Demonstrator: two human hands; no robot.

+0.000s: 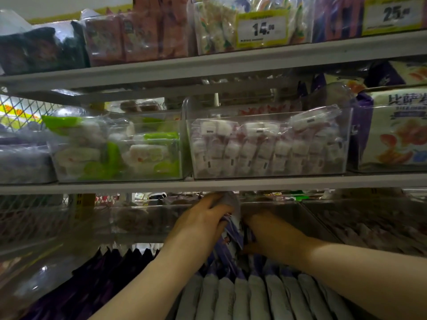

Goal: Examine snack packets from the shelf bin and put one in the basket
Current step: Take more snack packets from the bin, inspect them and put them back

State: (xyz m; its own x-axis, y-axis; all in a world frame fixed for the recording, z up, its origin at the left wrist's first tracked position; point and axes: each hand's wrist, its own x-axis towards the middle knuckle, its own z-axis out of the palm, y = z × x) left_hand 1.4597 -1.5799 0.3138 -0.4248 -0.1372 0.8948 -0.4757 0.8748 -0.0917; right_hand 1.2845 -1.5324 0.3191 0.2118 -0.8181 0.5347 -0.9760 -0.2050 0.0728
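Both my hands reach into a clear shelf bin on the lower shelf, just under the edge of the middle shelf. My left hand grips the upper part of a purple and white snack packet, fingers curled over its top. My right hand holds the same packet from the right side, its fingers partly hidden behind it. Below the hands a row of similar purple and grey packets stands on edge. No basket is in view.
The middle shelf carries clear bins of green-wrapped cakes and pink-white packets. Dark purple packets stand at the lower left. Price tags hang on the top shelf. Wire mesh closes the left side.
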